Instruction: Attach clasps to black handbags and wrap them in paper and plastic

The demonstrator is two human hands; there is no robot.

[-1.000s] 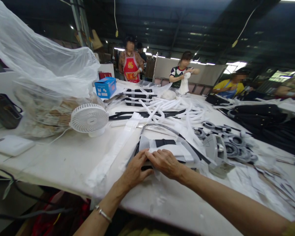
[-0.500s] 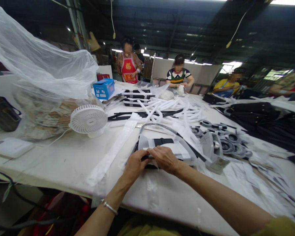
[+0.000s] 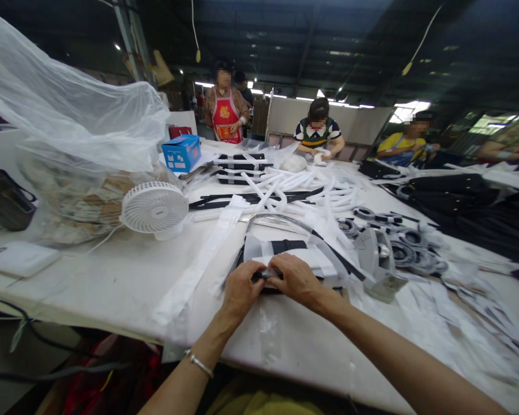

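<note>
My left hand (image 3: 241, 288) and my right hand (image 3: 297, 279) meet over a small black piece (image 3: 262, 277) at the near edge of a flat stack of black and white parts (image 3: 300, 255) on the white table (image 3: 125, 276). Fingers of both hands are curled and pinch this piece between them. A silver bracelet sits on my left wrist. A grey tape dispenser (image 3: 380, 266) stands just right of my right hand, with several rolls of tape (image 3: 404, 251) behind it.
A white desk fan (image 3: 154, 208) and a big clear plastic bag (image 3: 69, 144) stand at the left, a blue box (image 3: 181, 153) behind. White straps (image 3: 303, 187) lie mid-table. Dark fabric (image 3: 467, 207) covers the right. Several people work at the far side.
Both hands have drawn a little nearer to me and closed tighter on the black piece. The person in the striped top has lowered the hands to the table.
</note>
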